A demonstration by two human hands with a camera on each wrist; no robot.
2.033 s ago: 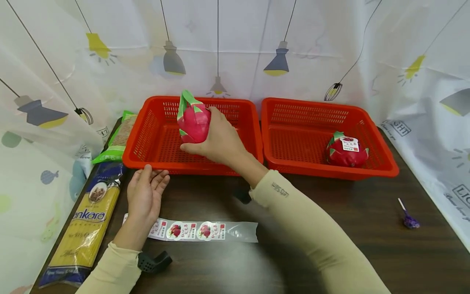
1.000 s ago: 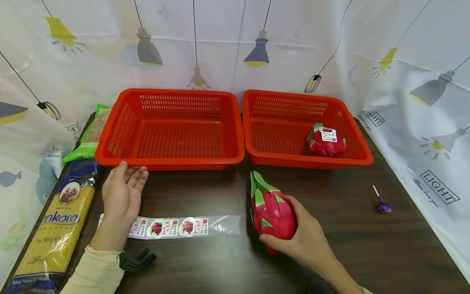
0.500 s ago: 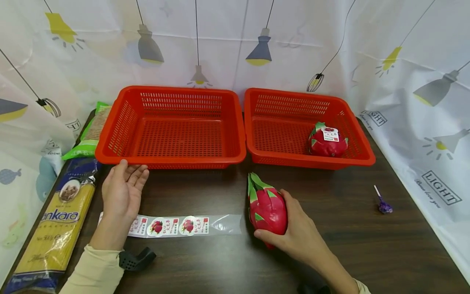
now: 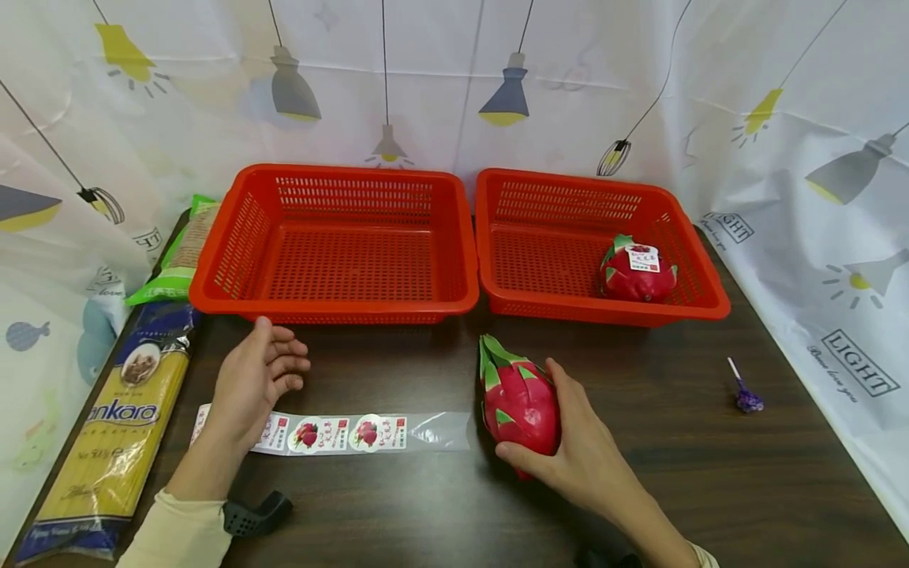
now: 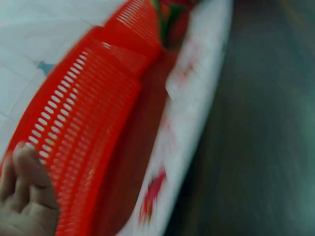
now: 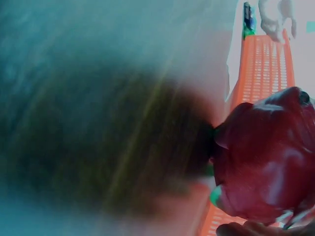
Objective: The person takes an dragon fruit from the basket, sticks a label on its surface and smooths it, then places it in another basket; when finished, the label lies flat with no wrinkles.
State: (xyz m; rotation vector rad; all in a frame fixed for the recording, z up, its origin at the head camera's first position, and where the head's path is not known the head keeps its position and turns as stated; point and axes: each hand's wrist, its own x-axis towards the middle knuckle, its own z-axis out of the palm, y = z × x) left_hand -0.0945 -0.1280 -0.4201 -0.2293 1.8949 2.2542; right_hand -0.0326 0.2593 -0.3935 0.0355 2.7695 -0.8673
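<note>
The right hand point(image 4: 585, 448) is gripping a dragon fruit point(image 4: 521, 406) right of the label strip point(image 4: 348, 435), whose print is apparently showing Chinese; the loosely curved left hand point(image 4: 254, 383) is holding nothing above it. Left of the strip, a pack point(image 4: 110, 446) is reading "ankara".

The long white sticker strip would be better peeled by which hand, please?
Likely the left hand: empty and near the strip, while the right hand grips the red, green-tipped dragon fruit.

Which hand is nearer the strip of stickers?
Left. In the head view, the left hand overlaps the sticker strip; the right hand, holding the dragon fruit, is beyond the strip's right end.
</note>
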